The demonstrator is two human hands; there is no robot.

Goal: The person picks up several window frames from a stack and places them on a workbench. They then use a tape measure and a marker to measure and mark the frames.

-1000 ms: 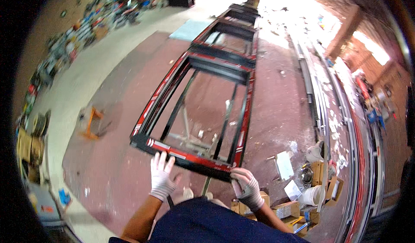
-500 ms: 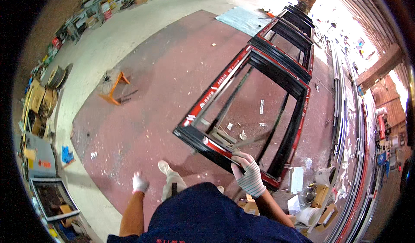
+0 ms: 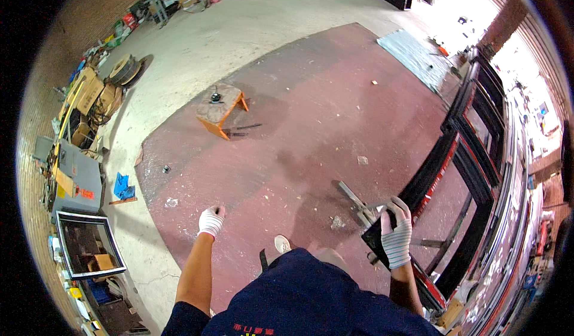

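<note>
My right hand (image 3: 396, 240), in a white striped glove, grips the near left corner of a black window frame (image 3: 412, 199) with red tape strips. The frame's middle is open and shows the floor. Grey metal bars (image 3: 354, 199) stick out beside that corner, partly hidden by the frame; what they belong to is unclear. My left hand (image 3: 211, 221), in a matching glove, hangs over the reddish floor sheet (image 3: 263, 210) with its fingers curled in. Nothing shows in it, and it touches nothing.
More black frames (image 3: 478, 111) stand in a row beyond, with long profiles (image 3: 508, 216) along the right. A low orange stool (image 3: 222, 110) bears a small dark object. Boxes and a grey cabinet (image 3: 78, 174) line the left, near a white-edged framed panel (image 3: 89, 244). A pale blue sheet (image 3: 412, 55) lies far right.
My view has turned left, so the frames sit further right. The held frame looks steeper, and my right hand is now at its left corner. My left fingers have curled in.
</note>
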